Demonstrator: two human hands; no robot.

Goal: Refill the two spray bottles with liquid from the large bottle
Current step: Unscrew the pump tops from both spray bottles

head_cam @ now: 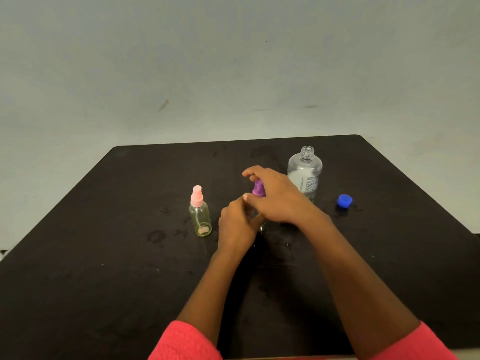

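Right grip (pixel 278 198) pinches the purple sprayer (pixel 259 189); my left grip (pixel 237 224) clasps its bottle (pixel 260 224), mostly hidden, at tabletop (pixel 130 255) centre. Step: turning the sprayer, I judge. Next: keep upright. Large bottle (pixel 305 172) stands open far right; pink bottle (pixel 200 215) left.

On the desk (pixel 109 229), first spray bottle (pixel 200 216) left of second spray bottle (pixel 259 189); large bottle (pixel 305 172) behind toward the far edge, cap (pixel 345 200) rightmost

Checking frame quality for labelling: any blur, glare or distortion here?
Head view: wide-angle bend bows the table's far edge; the right hand looks slightly smeared over the purple sprayer; large bottle and blue cap are fairly sharp; light soft and even, no harsh glare.
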